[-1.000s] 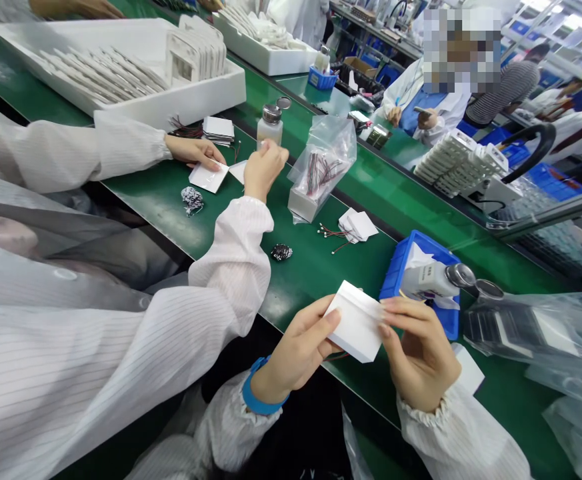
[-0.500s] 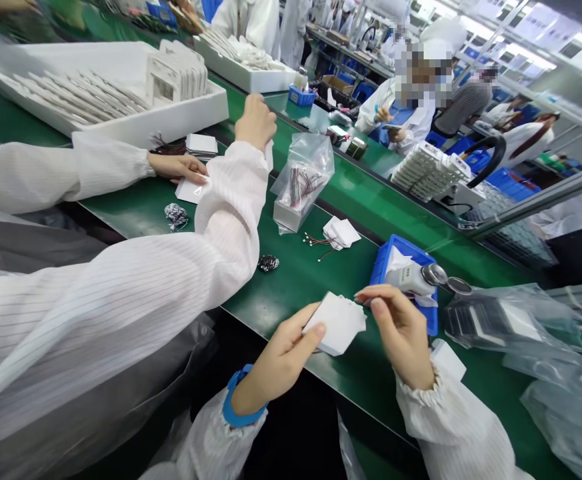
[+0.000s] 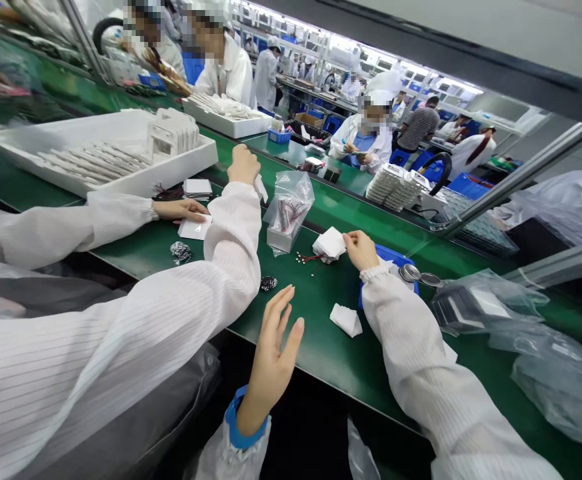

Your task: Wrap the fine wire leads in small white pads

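Note:
My left hand (image 3: 272, 357), with a blue band at the wrist, is raised over the table's near edge. Its fingers are stretched out and nothing is in it. My right hand (image 3: 362, 250) reaches forward, thumb and fingertips closed at the right edge of the top white flat pack (image 3: 330, 243). That pack lies on a small pile with thin red and dark wires and white connectors trailing out on its left. A crumpled white wipe (image 3: 345, 320) lies on the green table (image 3: 301, 333) between my hands. Behind my right forearm, a blue bin (image 3: 393, 257) is partly hidden.
A clear bag (image 3: 291, 210) with a wired white block stands left of the pile. Clear plastic bags (image 3: 555, 387) lie at right. A co-worker's sleeves (image 3: 181, 287) reach across from the left, near a white tray (image 3: 191, 160) of frames. Metal lids (image 3: 409, 273) stick up by the bin.
My left hand has let go of the white pieces it held and opened. My right hand has moved forward to the wired pile. The white wipe now shows on the table. The view has shifted.

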The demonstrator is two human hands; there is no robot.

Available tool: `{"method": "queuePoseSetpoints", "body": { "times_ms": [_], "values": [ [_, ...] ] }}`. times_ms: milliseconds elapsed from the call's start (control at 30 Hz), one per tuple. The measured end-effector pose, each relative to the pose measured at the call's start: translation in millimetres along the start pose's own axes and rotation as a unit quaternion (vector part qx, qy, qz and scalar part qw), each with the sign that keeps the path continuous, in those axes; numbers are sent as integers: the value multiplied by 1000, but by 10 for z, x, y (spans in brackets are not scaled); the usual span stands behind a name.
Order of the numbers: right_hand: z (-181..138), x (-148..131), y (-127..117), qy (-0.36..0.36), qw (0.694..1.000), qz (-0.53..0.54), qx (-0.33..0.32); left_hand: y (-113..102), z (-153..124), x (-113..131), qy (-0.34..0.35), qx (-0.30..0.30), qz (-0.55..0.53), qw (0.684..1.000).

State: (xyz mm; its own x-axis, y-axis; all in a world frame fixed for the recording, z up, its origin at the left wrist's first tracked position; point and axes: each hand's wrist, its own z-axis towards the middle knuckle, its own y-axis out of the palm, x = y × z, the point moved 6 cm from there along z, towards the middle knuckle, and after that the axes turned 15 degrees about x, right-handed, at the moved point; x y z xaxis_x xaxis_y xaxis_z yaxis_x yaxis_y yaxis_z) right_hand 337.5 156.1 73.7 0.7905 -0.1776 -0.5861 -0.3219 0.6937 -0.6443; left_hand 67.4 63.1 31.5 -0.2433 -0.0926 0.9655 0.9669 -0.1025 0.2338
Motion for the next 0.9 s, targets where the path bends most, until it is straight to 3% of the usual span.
{"method": "queuePoseSetpoints", "body": {
  "times_ms": [100, 267, 333, 433, 533, 633, 733, 900],
  "values": [
    [-196, -78, -115, -68, 997, -35, 32, -27, -37, 38, 7, -11, 0, 1000],
    [-1238, -106, -692, -231, 970, -53, 49, -69, -21, 43, 25, -20, 5, 999],
    [-1618, 40, -1020, -278, 954, -79, 76, -66, -12, 33, 25, -24, 3, 999],
    [-1965, 444, -1482, -270, 945, -143, 119, -20, -22, 10, 19, -41, 2, 999],
    [-2144, 924, -1776, -228, 927, -262, 140, 56, -60, -29, 5, -64, 9, 998],
    [-2272, 1250, -1850, -240, 904, -335, 116, 135, -110, -61, -4, -82, 16, 996],
    [-2331, 1387, -1876, -248, 899, -347, 101, 199, -163, -73, -7, -95, 28, 995],
    [-2309, 1381, -1966, -257, 891, -357, 108, 265, -240, -59, -5, -99, 34, 995]
  ]
}}
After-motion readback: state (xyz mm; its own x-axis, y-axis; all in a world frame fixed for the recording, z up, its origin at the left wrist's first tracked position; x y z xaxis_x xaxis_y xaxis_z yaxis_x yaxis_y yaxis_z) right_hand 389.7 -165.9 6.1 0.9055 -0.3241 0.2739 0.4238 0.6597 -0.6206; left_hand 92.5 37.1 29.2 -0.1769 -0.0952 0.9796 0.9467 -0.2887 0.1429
